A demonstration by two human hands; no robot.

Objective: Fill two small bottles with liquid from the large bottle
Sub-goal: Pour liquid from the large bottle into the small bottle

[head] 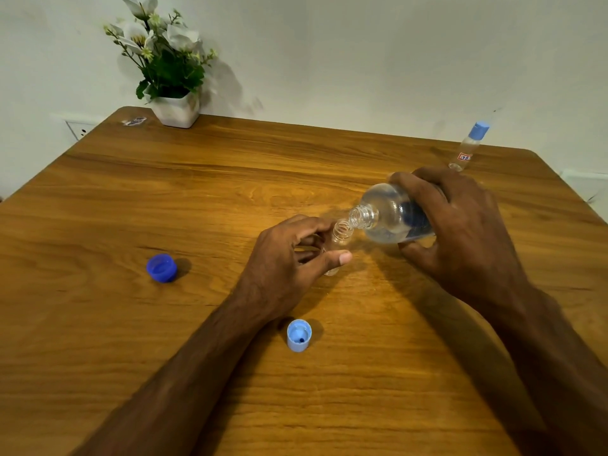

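From my remote feed I see the right hand [460, 225] wrapped around the large bottle [391, 213], fingers over its top and thumb curled beneath, tipping it down and to the left so its open threaded neck sits right against the mouth of a small bottle [340, 235]. The left hand [289, 255] pinches that small bottle between thumb and fingers — it leans slightly toward the big one, its base on or just above the wooden table [230, 179]; I cannot tell which. Clear liquid lies in the large bottle's lower side; I can't make out a stream between the two mouths.

The second small bottle [468, 146] stands well apart at the far right edge of the table, its light blue cap on and a small red-and-white label on its side. A dark blue cap [161, 268] lies open side up to the left of the hands, and a light blue cap [298, 335] rests just beside the left wrist — also open side up. A white pot of flowers [171, 77] sits at the far left corner against the wall
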